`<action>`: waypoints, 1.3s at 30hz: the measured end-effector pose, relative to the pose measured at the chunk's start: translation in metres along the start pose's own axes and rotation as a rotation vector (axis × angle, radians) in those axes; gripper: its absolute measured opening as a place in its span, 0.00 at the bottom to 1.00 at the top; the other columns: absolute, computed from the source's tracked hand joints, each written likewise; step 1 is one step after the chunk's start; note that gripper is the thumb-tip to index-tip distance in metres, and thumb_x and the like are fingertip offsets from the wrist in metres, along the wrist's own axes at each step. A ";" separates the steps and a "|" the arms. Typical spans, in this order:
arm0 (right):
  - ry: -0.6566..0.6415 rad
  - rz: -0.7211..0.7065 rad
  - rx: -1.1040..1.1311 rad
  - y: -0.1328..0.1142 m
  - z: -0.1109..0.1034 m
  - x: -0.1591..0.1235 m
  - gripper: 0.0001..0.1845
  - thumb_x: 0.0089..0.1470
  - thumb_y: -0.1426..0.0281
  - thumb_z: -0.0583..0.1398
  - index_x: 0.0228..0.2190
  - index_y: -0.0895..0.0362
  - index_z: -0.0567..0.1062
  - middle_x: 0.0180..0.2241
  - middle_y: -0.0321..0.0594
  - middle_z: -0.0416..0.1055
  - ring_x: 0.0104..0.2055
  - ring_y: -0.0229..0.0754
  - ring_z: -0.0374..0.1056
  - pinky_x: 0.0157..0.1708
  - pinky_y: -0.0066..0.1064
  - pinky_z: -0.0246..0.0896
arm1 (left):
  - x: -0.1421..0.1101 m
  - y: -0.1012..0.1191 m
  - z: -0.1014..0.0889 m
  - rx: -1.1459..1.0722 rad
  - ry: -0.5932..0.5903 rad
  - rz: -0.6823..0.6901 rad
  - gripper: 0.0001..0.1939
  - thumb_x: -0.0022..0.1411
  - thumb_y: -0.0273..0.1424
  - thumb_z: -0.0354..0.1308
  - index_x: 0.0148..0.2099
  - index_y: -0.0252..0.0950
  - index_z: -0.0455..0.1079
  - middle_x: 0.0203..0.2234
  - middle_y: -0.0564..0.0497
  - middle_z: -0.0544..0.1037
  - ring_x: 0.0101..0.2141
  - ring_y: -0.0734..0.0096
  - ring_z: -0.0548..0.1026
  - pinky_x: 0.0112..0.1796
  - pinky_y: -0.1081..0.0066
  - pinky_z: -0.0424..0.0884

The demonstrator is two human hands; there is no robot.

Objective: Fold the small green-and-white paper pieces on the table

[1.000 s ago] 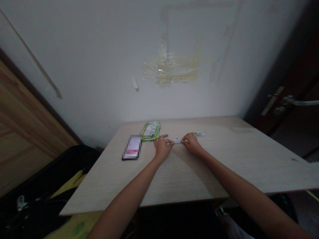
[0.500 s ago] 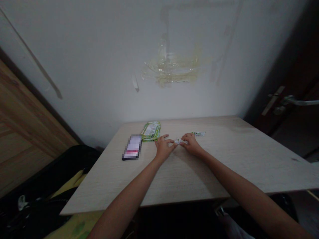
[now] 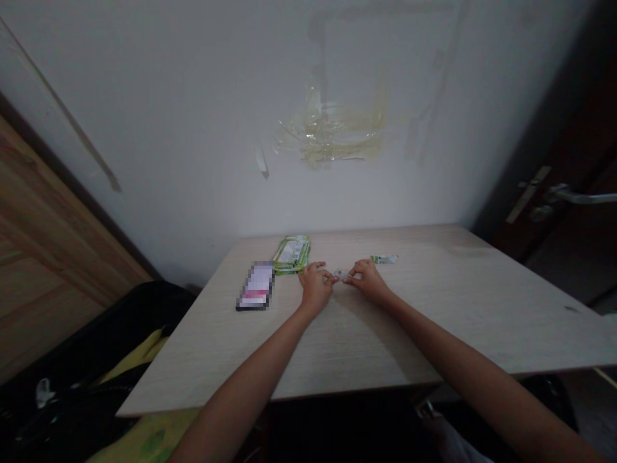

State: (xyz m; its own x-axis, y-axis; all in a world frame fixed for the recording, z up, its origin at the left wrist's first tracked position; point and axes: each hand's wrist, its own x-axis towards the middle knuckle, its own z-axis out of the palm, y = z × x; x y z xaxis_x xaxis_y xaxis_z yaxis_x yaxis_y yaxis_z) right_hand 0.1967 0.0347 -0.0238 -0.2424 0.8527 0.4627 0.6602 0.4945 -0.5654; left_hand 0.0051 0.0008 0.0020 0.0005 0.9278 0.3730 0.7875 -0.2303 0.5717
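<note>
Between my two hands, just over the table, is a small folded whitish wrapper (image 3: 340,274); its print is too small to read. Thumb and fingers of my left hand (image 3: 317,286) pinch its left end. At the other end, the fingertips of my right hand (image 3: 369,281) are closed on it. Beyond the right hand lies a narrow folded green-and-white wrapper (image 3: 384,260). A stack of flat green-and-white packets (image 3: 292,253) rests behind and left of my left hand.
A phone (image 3: 256,285) with a blurred lit screen lies left of my left hand. The pale wooden table (image 3: 434,321) stands against a wall (image 3: 193,128) with peeling clear tape (image 3: 332,138). At the right is a dark door with a metal handle (image 3: 578,196).
The fingers of my left hand have drawn in closer on the wrapper's end. My right hand's fingertips have shifted slightly at the wrapper; other things stay in place.
</note>
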 end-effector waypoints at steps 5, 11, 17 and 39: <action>0.009 0.028 0.005 0.003 -0.004 0.000 0.11 0.49 0.60 0.68 0.25 0.55 0.79 0.31 0.41 0.73 0.44 0.48 0.65 0.49 0.39 0.55 | 0.001 0.000 -0.002 -0.029 0.026 0.023 0.04 0.58 0.35 0.66 0.31 0.42 0.79 0.51 0.51 0.76 0.56 0.58 0.67 0.59 0.55 0.57; -0.012 0.046 0.004 -0.001 -0.006 0.000 0.11 0.50 0.61 0.67 0.24 0.55 0.77 0.31 0.42 0.73 0.44 0.48 0.64 0.49 0.40 0.55 | 0.000 -0.002 0.000 -0.029 0.061 -0.004 0.06 0.57 0.38 0.67 0.32 0.43 0.80 0.51 0.51 0.75 0.55 0.57 0.67 0.59 0.54 0.58; 0.004 0.022 0.036 0.004 -0.001 -0.002 0.12 0.50 0.58 0.67 0.28 0.55 0.80 0.33 0.42 0.75 0.46 0.49 0.66 0.51 0.41 0.56 | 0.001 -0.003 -0.001 -0.012 0.042 -0.004 0.06 0.58 0.37 0.66 0.30 0.42 0.80 0.50 0.50 0.75 0.55 0.58 0.67 0.58 0.54 0.59; 0.018 -0.160 0.075 0.008 0.009 -0.002 0.13 0.52 0.58 0.67 0.35 0.54 0.82 0.40 0.45 0.77 0.51 0.50 0.65 0.56 0.43 0.55 | -0.002 0.001 0.011 -0.039 -0.019 0.078 0.05 0.59 0.26 0.62 0.36 0.38 0.79 0.49 0.46 0.76 0.54 0.57 0.68 0.58 0.53 0.58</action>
State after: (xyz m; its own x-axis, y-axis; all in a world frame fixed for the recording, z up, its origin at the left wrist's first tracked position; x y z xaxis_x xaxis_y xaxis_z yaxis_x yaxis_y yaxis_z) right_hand 0.1962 0.0387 -0.0351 -0.3269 0.7595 0.5624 0.5593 0.6352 -0.5327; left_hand 0.0125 0.0023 -0.0065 0.0728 0.9120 0.4036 0.7598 -0.3129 0.5699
